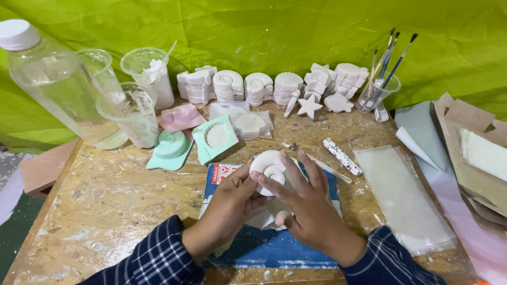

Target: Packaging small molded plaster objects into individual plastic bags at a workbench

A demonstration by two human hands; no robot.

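At the centre of the wooden table (105,206), over a blue mat (274,248), both hands close on one white spiral shell cast (268,169). The left hand (229,208) grips it from seven o'clock, thumb on its face; the right hand (309,203) holds it from four o'clock, fingers spread along its edge.

At eleven o'clock of the cast lie four flexible moulds: one mint shell mould (170,149), one green square mould (215,137) with a white round fill, one pink mould (180,117) and one clear mould (248,125). At twelve o'clock, along the green backdrop (264,31), stand six stacks of white casts (274,84), with one loose star cast (309,107) in front. At one o'clock a clear cup (377,92) holds about five brushes (391,58). At ten o'clock are three plastic cups (132,113) and one large clear bottle (58,84). At three o'clock lies one clear plastic sheet (401,195).
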